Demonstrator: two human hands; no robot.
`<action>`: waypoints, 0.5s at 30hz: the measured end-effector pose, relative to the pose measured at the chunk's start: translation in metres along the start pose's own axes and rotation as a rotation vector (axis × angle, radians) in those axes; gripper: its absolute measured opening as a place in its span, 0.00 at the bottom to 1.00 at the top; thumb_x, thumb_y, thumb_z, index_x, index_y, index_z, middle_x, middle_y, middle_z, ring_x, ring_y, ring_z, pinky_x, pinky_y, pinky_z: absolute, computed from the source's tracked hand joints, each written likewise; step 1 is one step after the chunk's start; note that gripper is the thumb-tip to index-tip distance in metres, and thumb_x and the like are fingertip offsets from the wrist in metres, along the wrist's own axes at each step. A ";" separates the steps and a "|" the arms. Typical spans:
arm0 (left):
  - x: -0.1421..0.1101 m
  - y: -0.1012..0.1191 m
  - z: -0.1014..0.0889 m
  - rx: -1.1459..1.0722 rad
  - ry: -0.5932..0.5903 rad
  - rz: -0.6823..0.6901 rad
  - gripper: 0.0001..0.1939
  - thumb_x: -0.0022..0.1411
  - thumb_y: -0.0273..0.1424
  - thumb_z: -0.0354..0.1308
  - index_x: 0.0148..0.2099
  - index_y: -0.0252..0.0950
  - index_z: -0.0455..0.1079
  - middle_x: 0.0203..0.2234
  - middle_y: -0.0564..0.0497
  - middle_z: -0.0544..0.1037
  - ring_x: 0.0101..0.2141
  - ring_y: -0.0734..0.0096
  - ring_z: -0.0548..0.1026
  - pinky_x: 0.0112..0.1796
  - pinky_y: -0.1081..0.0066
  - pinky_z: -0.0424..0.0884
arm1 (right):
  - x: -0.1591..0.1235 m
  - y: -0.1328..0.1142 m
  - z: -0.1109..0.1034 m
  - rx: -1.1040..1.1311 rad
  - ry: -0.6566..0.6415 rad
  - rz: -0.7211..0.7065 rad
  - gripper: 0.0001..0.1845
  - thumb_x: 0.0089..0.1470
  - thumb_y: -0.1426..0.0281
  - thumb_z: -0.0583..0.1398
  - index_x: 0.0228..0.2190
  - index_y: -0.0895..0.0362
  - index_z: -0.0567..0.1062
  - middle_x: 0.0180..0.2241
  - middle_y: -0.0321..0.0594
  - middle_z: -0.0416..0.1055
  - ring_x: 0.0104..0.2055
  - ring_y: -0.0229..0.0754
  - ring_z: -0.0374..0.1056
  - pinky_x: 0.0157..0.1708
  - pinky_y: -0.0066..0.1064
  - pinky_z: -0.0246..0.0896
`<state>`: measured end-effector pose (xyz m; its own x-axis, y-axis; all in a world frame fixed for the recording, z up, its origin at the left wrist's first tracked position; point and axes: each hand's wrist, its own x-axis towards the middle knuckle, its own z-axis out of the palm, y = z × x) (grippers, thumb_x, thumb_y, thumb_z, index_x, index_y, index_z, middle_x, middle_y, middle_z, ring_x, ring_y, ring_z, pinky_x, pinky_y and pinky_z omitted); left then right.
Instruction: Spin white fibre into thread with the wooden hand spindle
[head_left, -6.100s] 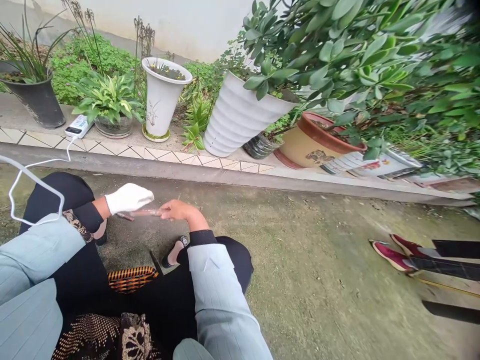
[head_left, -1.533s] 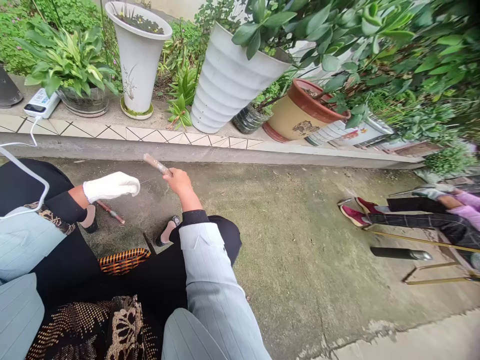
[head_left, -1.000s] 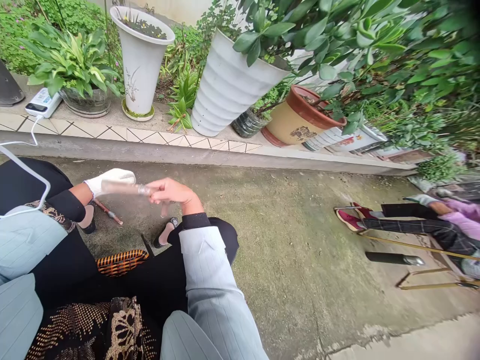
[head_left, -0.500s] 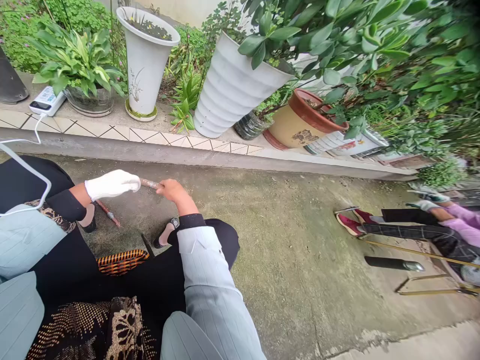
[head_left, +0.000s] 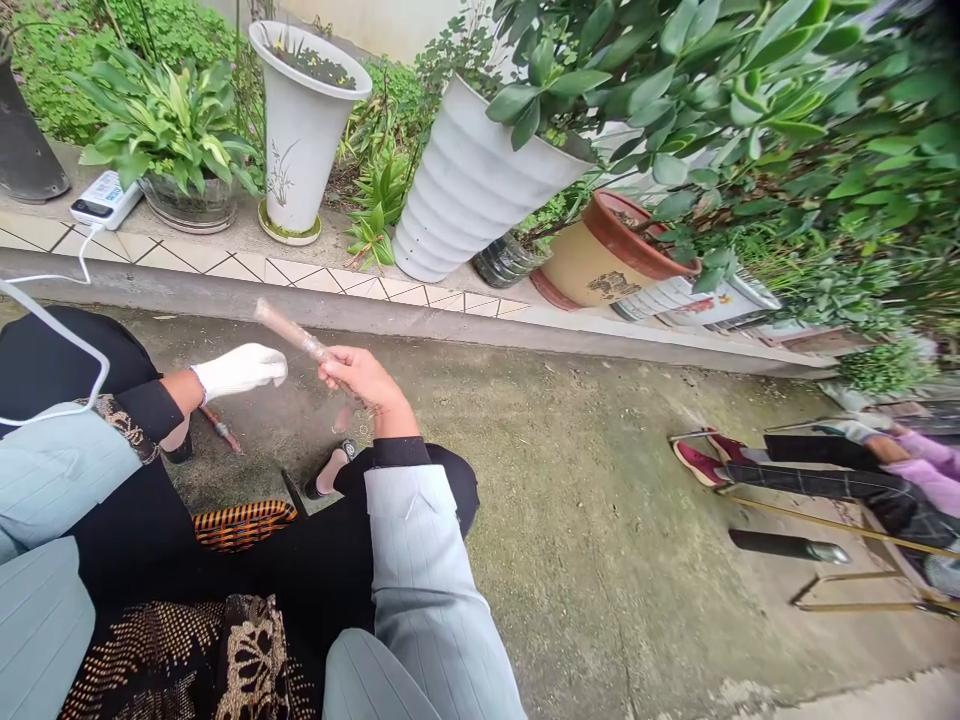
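My right hand [head_left: 363,376] is bare and closed round one end of a thin brownish stick [head_left: 289,331], which points up and to the left, blurred by motion. My left hand [head_left: 241,369] wears a white glove and hovers just left of the stick, fingers together; what it holds, if anything, is hidden. A second reddish stick [head_left: 220,430] lies on the ground below it, by my left foot. I am seated, with black trousers and pale blue sleeves.
A tiled ledge [head_left: 225,268] carries a white vase pot [head_left: 304,130], a ribbed white pot [head_left: 465,190], a brown pot [head_left: 600,255] and a white power bank [head_left: 105,198] with a cable. Another person's legs and red shoes [head_left: 701,458] are at the right, beside metal rods [head_left: 787,547].
My right hand has swung the stick from level, touching the gloved hand, up to point up-left. The gloved left hand stayed almost in place.
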<state>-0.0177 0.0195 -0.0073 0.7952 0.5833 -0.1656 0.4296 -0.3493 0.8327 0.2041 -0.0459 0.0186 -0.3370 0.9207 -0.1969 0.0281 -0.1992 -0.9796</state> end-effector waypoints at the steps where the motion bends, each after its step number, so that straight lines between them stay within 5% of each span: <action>1: -0.002 0.003 0.002 -0.011 -0.025 0.010 0.15 0.59 0.38 0.48 0.30 0.33 0.68 0.23 0.52 0.70 0.22 0.75 0.63 0.24 0.74 0.59 | 0.002 0.002 0.000 0.030 0.096 -0.018 0.15 0.44 0.62 0.65 0.29 0.61 0.71 0.24 0.33 0.67 0.23 0.29 0.59 0.25 0.23 0.56; 10: -0.009 -0.001 0.017 -0.158 -0.176 -0.052 0.19 0.65 0.42 0.44 0.38 0.32 0.69 0.18 0.55 0.66 0.20 0.77 0.61 0.23 0.75 0.58 | 0.022 0.017 -0.021 0.056 0.757 -0.014 0.11 0.49 0.63 0.59 0.27 0.59 0.69 0.24 0.34 0.66 0.22 0.30 0.58 0.23 0.23 0.55; 15: -0.015 0.008 0.009 0.233 -0.153 0.182 0.20 0.65 0.41 0.43 0.33 0.35 0.71 0.26 0.52 0.74 0.26 0.74 0.67 0.31 0.74 0.61 | 0.012 0.016 -0.036 -0.425 0.830 0.202 0.12 0.54 0.64 0.56 0.36 0.58 0.73 0.30 0.40 0.72 0.28 0.35 0.64 0.28 0.27 0.58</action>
<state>-0.0225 0.0014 -0.0024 0.9151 0.3857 -0.1175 0.3473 -0.6063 0.7154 0.2342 -0.0264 -0.0010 0.4824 0.8592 -0.1702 0.4074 -0.3921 -0.8248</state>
